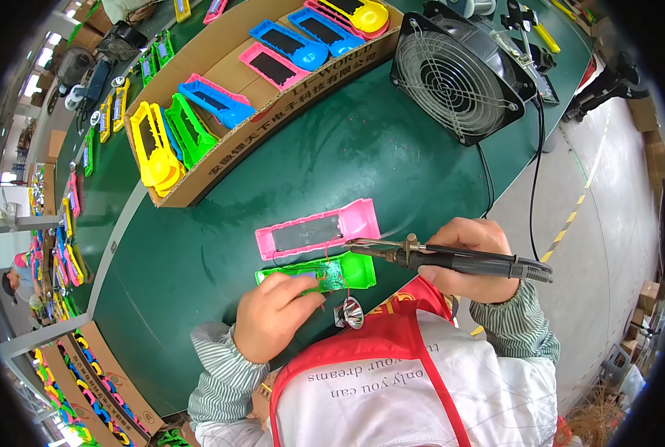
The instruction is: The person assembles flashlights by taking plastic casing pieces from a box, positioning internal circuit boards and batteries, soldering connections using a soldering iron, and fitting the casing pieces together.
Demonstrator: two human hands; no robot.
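Note:
In my right hand (472, 257) is a black soldering iron (481, 264), its fingers wrapped round the handle. The iron's tip reaches left to the near edge of a pink casing (310, 232), which holds a dark panel. Just below lies a green casing (355, 270) with a circuit board and thin red and black wires. Over its left end, my left hand (273, 316) has its fingers bent together; what they pinch is too small to make out. A round silver reflector lamp (353, 314) sits beside the green casing, near the red apron edge.
A cardboard box (220, 167) with yellow, green, blue and pink casings stands at the back. A black fan (459, 82) with a wire grille is at the back right, its cables hanging over the table (183, 298) edge. At far left are more coloured casings and a person.

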